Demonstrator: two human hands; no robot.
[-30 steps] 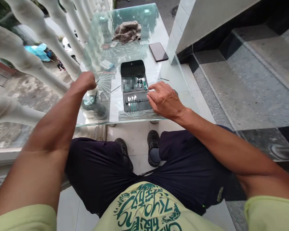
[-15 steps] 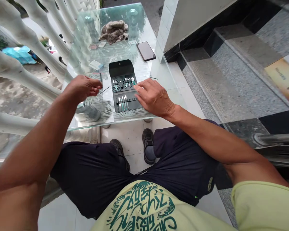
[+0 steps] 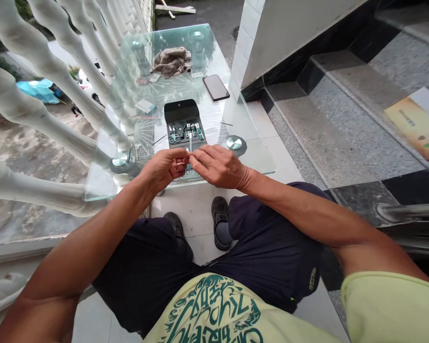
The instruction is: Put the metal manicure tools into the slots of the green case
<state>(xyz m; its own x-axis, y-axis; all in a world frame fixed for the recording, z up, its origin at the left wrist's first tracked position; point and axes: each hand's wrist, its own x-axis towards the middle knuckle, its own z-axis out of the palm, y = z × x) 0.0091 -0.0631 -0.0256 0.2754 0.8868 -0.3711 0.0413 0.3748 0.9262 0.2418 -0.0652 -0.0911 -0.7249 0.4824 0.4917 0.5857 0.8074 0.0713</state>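
A black manicure tool case (image 3: 184,123) lies open on the glass table (image 3: 250,152), with small metal tools in its slots. My left hand (image 3: 164,167) and my right hand (image 3: 218,166) meet above the case's near end. Both pinch a thin silver tool (image 3: 190,142) that points up between the fingertips. The near half of the case is hidden behind my hands.
A dark phone (image 3: 216,87) and a crumpled brown cloth (image 3: 172,60) lie farther back on the table. Small cards (image 3: 145,105) and thin loose tools (image 3: 157,140) lie left of the case. White balusters (image 3: 39,62) stand on the left, stone steps (image 3: 343,109) on the right.
My left hand has swung right from the table's left side to meet my right hand. Both hands have lifted off the case and now pinch a thin tool together.
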